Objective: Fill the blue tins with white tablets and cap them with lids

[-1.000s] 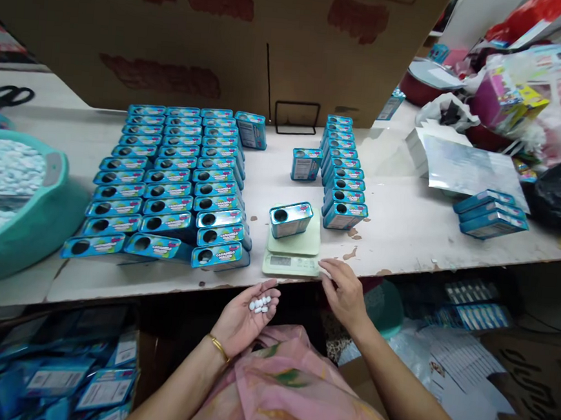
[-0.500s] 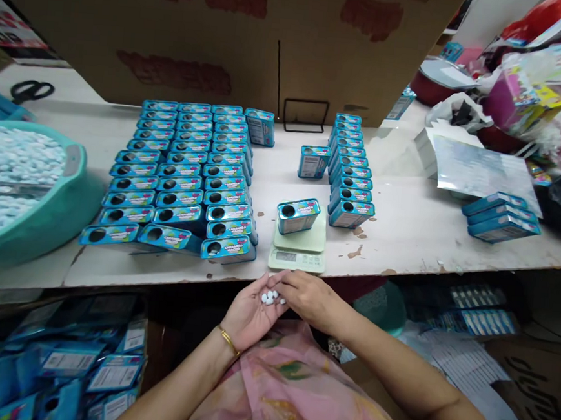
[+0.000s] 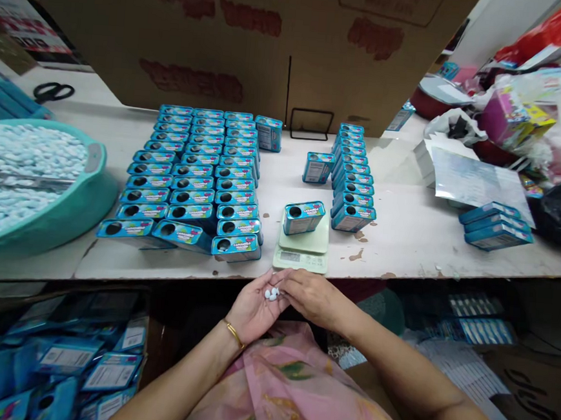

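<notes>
My left hand [image 3: 258,308] is cupped palm up at the table's front edge, cradling a few small pale candies [image 3: 272,294]. Over that palm, my right hand [image 3: 313,298] has its fingertips pressed together at the candies; whatever they pinch is hidden. Just beyond both hands stands a pale green digital scale [image 3: 300,259]. A blue tin [image 3: 304,218] rests upright on its platform, with a dark round opening in the top.
Rows of blue tins [image 3: 191,196] stand left of the scale, and another row [image 3: 354,177] stands right. A teal tub [image 3: 82,201] of candies sits far left, near black scissors [image 3: 53,92]. Behind is a large cardboard box [image 3: 273,54]. Below left lie more blue packages [image 3: 69,358].
The view has shifted slightly, so the table's things appear further right. Fewer candies show in my left palm, and the one beside my right fingertips is out of sight.
</notes>
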The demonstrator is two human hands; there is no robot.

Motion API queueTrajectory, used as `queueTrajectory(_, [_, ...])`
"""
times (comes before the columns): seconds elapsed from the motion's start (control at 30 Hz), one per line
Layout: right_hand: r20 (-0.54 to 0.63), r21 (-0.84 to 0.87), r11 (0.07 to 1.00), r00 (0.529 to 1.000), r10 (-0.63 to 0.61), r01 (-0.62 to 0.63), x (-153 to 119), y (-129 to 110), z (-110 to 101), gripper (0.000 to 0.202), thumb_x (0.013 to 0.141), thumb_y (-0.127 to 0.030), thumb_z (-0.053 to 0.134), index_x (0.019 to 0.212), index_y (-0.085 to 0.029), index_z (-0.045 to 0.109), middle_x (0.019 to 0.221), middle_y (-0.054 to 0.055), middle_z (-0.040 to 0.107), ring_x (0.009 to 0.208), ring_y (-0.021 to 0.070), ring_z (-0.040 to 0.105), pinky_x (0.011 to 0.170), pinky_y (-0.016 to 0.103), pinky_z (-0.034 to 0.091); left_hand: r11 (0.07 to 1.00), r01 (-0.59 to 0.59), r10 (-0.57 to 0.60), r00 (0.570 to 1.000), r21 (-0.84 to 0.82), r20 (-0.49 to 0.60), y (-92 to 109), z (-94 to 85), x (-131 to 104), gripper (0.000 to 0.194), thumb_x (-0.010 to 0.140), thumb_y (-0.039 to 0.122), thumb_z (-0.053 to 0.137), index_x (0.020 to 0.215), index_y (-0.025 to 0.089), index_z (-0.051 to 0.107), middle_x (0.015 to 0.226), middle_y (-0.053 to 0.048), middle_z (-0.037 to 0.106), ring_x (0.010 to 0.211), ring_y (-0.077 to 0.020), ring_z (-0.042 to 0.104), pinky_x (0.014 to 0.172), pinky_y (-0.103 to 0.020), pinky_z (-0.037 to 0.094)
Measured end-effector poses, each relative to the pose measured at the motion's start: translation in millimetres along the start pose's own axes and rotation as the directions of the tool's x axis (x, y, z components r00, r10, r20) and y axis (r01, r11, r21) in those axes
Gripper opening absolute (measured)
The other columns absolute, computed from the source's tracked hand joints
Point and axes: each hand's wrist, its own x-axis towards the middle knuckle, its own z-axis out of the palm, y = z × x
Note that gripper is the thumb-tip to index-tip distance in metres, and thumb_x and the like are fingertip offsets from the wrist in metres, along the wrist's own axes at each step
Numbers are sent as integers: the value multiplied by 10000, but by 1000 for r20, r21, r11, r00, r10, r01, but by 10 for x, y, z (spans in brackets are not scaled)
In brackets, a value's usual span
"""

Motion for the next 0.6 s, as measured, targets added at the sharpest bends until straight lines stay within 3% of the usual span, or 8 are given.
queueTrajectory(0.1, [0,-59,998,999,-35,35,11,-30,11,223,806,-110,418,1011,-136,501,954,73,561,913,157,500,809,280,423,1000,-7,8,1000,16,-25,13,16,-14,260,817,208,383,920,55,567,766,-60,617,642,-92,562,691,-240,471])
queueTrajectory(0.2, [-85,-20,999,996,-35,34,35,-2,-29,178,809,-127,411,949,-150,519,907,66,566,880,148,504,780,272,430,999,-24,24,1000,27,-8,41,86,-29,257,817,211,382,918,70,571,738,-55,615,640,-97,567,706,-254,479])
queueTrajectory(0.33, [-192,75,997,981,8,7,118,89,-251,180,794,-111,409,924,-168,520,852,41,574,813,132,513,740,252,433,996,-86,86,995,2,60,103,225,-44,257,821,218,370,794,88,589,663,-48,601,722,-130,587,826,-327,450])
queueTrajectory(0.5, [-384,-43,996,922,55,-77,388,302,-605,135,794,-149,423,874,-163,532,813,42,564,785,137,511,739,253,416,994,-107,107,994,7,11,188,290,-62,296,808,221,391,967,40,561,1030,-160,590,1041,-226,501,896,-359,405])
queueTrajectory(0.6, [-376,-154,974,921,100,-168,569,451,-710,144,790,-144,427,858,-160,553,804,49,565,787,149,519,738,261,413,994,-108,108,994,2,-32,198,229,-77,299,797,211,408,998,41,550,1108,-180,552,1098,-248,450,890,-364,413])
